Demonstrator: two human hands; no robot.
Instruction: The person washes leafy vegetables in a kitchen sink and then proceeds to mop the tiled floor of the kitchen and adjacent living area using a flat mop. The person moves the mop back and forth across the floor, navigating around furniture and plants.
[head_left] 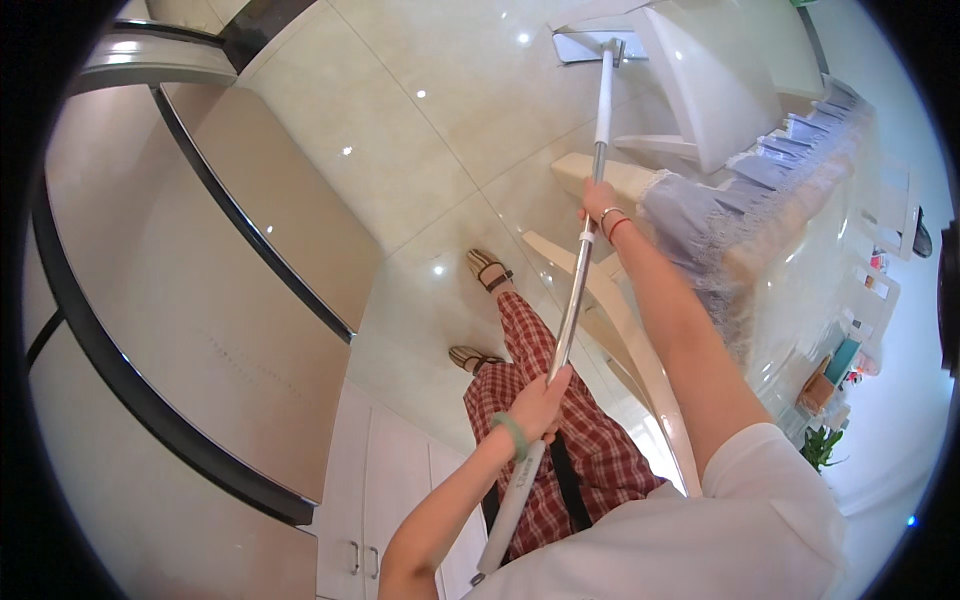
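Note:
A flat mop with a long silver and white pole point(575, 300) runs from beside my body up to the far floor. Around the lower part of the pole, just above its grey grip point(515, 505), my left hand point(540, 402) is closed; a green bangle circles that wrist. Farther along, my right hand point(598, 203) grips the pole too, with a bracelet and a red string at the wrist. The flat white mop head point(585, 47) lies on the pale tiled floor point(440, 130), next to a white chair point(700, 80) that may cover part of it.
At right stands a table with a frilled lace cloth point(700, 225), bearing a tissue box point(845, 358) and other small items. A curved pale chair point(600, 290) is close by my right leg. Large beige refrigerator doors point(200, 270) and white cabinets point(385, 490) flank my left.

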